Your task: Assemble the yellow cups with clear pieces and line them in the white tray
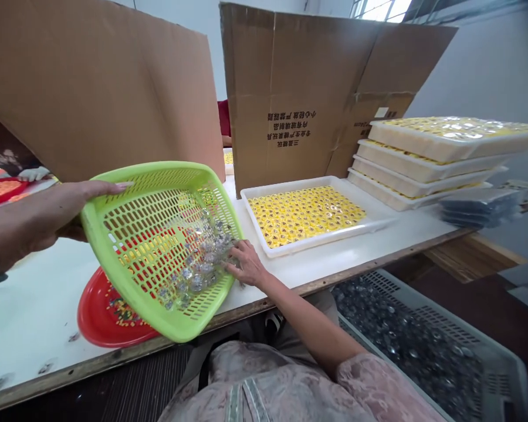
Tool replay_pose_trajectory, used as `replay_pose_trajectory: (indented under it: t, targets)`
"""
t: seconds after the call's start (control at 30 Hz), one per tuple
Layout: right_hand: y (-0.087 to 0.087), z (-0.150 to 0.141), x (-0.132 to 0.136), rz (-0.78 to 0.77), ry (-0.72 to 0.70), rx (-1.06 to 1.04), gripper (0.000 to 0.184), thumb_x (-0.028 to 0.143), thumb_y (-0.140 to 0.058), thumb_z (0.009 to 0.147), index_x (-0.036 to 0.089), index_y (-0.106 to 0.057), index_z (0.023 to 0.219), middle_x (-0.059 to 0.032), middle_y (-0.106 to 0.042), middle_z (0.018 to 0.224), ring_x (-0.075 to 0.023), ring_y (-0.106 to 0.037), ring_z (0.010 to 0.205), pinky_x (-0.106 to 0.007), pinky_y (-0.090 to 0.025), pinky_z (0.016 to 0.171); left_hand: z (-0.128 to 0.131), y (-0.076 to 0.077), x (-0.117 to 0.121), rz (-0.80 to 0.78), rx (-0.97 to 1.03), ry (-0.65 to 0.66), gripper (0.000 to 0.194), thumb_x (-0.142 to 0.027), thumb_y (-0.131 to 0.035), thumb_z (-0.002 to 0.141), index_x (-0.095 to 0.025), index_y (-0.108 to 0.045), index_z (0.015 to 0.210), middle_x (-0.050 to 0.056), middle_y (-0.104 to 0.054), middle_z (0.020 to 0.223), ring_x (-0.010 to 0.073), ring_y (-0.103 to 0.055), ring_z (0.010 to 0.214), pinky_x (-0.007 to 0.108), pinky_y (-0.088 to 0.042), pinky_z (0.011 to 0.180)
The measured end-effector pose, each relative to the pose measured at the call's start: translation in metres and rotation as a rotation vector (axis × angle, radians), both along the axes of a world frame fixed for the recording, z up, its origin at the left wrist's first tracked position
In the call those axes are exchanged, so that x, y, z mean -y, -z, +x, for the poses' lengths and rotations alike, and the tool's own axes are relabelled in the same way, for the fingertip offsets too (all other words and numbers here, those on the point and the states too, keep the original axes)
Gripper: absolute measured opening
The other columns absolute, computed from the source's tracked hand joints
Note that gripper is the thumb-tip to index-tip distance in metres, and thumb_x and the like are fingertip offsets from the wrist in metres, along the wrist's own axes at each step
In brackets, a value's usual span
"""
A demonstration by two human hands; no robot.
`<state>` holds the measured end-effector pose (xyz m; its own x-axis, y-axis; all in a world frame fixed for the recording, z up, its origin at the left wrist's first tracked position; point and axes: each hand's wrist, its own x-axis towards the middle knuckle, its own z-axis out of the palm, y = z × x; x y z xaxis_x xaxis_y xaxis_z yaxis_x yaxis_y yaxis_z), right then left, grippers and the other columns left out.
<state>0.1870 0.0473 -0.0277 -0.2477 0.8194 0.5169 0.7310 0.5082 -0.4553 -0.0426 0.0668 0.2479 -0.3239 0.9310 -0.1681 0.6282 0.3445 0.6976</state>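
Observation:
A light green plastic basket [110,246] is tilted toward me over the table, with clear, shiny round plastic pieces [198,281] gathered along its lower right side. My left hand [66,214] grips the basket's left rim, thumb over the edge and the other fingers mostly hidden behind. At the right side my right hand [249,264] reaches over the rim, its fingers curled in against the clear pieces; what they hold is too small to make out. Partly beneath the basket lies a red basin [97,316] with small colourful bits [125,313] in it.
A white tray [281,252] of yellow-wrapped round pieces lies right of the basket, beside stacked similar trays [422,170]. Cardboard sheets [317,70] stand behind. Below the table edge is a grey crate [501,363] of clear pieces. Another person's gloved hand [33,174] shows far left.

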Motion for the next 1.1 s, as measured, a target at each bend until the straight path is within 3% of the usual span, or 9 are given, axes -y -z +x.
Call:
replay_pose_trajectory:
  t: [0.07, 0.17, 0.23, 0.4, 0.6, 0.73, 0.87, 0.97, 1.1]
  targets:
    - [0.008, 0.002, 0.008, 0.027, 0.003, -0.078, 0.024, 0.039, -0.057, 0.083, 0.017, -0.06, 0.09, -0.0088, -0.05, 0.097, -0.0226, -0.042, 0.1, -0.037, -0.037, 0.09, -0.008, 0.0, -0.002, 0.012, 0.02, 0.039, 0.053, -0.045, -0.056, 0.076, -0.003, -0.06, 0.109, 0.003, -0.066, 0.068, 0.0232, -0.062, 0.074, 0.043, -0.049, 0.059]
    - [0.019, 0.004, 0.017, 0.046, -0.007, -0.174, 0.017, 0.033, -0.058, 0.082, 0.018, -0.059, 0.089, -0.0089, -0.049, 0.098, -0.0229, -0.044, 0.103, -0.038, -0.039, 0.09, -0.019, 0.0, -0.004, 0.036, 0.051, 0.104, 0.071, -0.058, -0.068, 0.047, -0.015, -0.066, 0.103, 0.007, -0.07, 0.073, 0.0259, -0.062, 0.06, 0.037, -0.05, 0.047]
    - [0.021, 0.004, 0.022, 0.042, -0.018, -0.207, 0.015, 0.032, -0.058, 0.082, 0.018, -0.059, 0.087, -0.0088, -0.049, 0.1, -0.0222, -0.045, 0.103, -0.037, -0.04, 0.09, -0.024, -0.001, -0.003, 0.059, 0.025, 0.103, 0.074, -0.061, -0.069, 0.04, -0.017, -0.067, 0.099, 0.008, -0.07, 0.074, 0.0264, -0.061, 0.056, 0.037, -0.049, 0.043]
    - [0.0, -0.003, 0.012, 0.038, 0.003, -0.208, 0.021, 0.038, -0.053, 0.086, 0.018, -0.06, 0.082, -0.0076, -0.049, 0.099, -0.0194, -0.048, 0.098, -0.034, -0.04, 0.089, -0.029, 0.0, 0.0, 0.063, 0.025, 0.102, 0.07, -0.063, -0.067, 0.041, -0.018, -0.068, 0.096, 0.008, -0.071, 0.078, 0.0288, -0.063, 0.06, 0.041, -0.051, 0.047]
    - [-0.033, -0.031, -0.032, -0.075, 0.025, 0.071, 0.047, 0.063, -0.048, 0.081, 0.027, -0.061, 0.109, -0.0062, -0.051, 0.113, -0.0231, -0.042, 0.107, -0.041, -0.033, 0.091, -0.032, 0.008, 0.001, 0.089, 0.059, 0.055, 0.072, -0.059, -0.068, 0.04, -0.019, -0.067, 0.1, 0.006, -0.068, 0.07, 0.0275, -0.062, 0.055, 0.037, -0.048, 0.04]
    - [-0.031, -0.04, -0.038, -0.141, -0.003, 0.233, 0.048, 0.066, -0.048, 0.079, 0.026, -0.065, 0.099, -0.0062, -0.054, 0.105, -0.0238, -0.041, 0.103, -0.043, -0.03, 0.091, -0.039, 0.014, 0.0, 0.109, 0.082, 0.058, 0.072, -0.057, -0.068, 0.043, -0.017, -0.066, 0.103, 0.008, -0.067, 0.074, 0.0254, -0.06, 0.054, 0.036, -0.047, 0.037]
    - [-0.024, -0.034, -0.022, -0.107, -0.026, 0.28, 0.038, 0.055, -0.056, 0.079, 0.022, -0.066, 0.092, -0.0064, -0.055, 0.099, -0.024, -0.041, 0.101, -0.041, -0.031, 0.088, -0.048, 0.019, -0.001, 0.121, 0.122, 0.028, 0.067, -0.051, -0.067, 0.049, -0.017, -0.065, 0.106, 0.007, -0.067, 0.08, 0.0237, -0.06, 0.055, 0.034, -0.047, 0.036]
    - [-0.019, -0.023, -0.01, -0.075, -0.03, 0.206, 0.03, 0.046, -0.059, 0.079, 0.02, -0.065, 0.091, -0.007, -0.055, 0.098, -0.023, -0.043, 0.098, -0.039, -0.035, 0.085, -0.063, 0.025, -0.003, 0.118, 0.175, 0.003, 0.064, -0.048, -0.068, 0.051, -0.017, -0.063, 0.107, 0.006, -0.068, 0.085, 0.023, -0.061, 0.059, 0.035, -0.05, 0.039]
    - [-0.013, -0.007, 0.001, -0.014, 0.002, -0.055, 0.021, 0.038, -0.056, 0.083, 0.018, -0.061, 0.088, -0.0073, -0.055, 0.096, -0.0207, -0.046, 0.096, -0.035, -0.038, 0.087, -0.095, 0.043, -0.002, 0.078, 0.26, -0.028, 0.059, -0.049, -0.067, 0.056, -0.016, -0.063, 0.104, 0.004, -0.069, 0.081, 0.0234, -0.063, 0.061, 0.044, -0.054, 0.047]
